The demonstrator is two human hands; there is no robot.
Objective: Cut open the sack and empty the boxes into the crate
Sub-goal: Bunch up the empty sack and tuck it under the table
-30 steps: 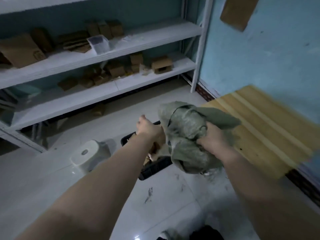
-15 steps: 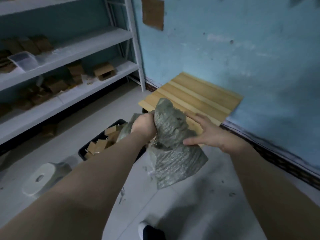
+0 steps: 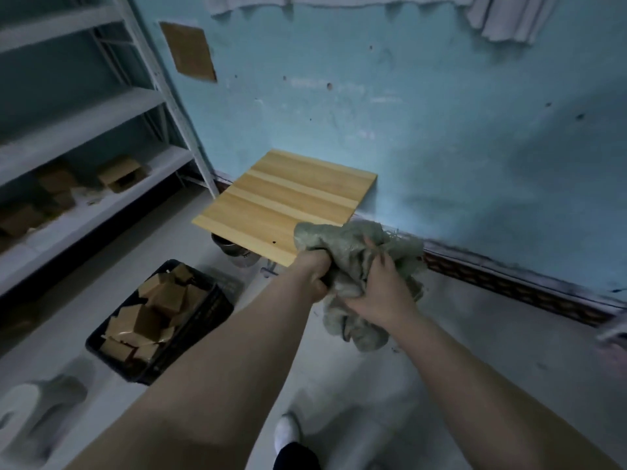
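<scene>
Both hands, left (image 3: 314,278) and right (image 3: 380,296), clench the crumpled, emptied sack (image 3: 353,252); the box-filled crate (image 3: 207,312) lies at eight o'clock, nearer the left.

A dim storeroom corner with pale blue walls and a light tiled floor.

The blue wall (image 3: 424,130) is scuffed and pitted, with a dark patterned skirting (image 3: 509,283) along its foot and a brown card patch (image 3: 188,50) stuck high up. White metal shelving (image 3: 101,137) fills the left side. A square wooden tabletop (image 3: 281,201) stands against the far wall. The floor (image 3: 458,351) is glossy. A white stool (image 3: 37,412) sits near left.
</scene>
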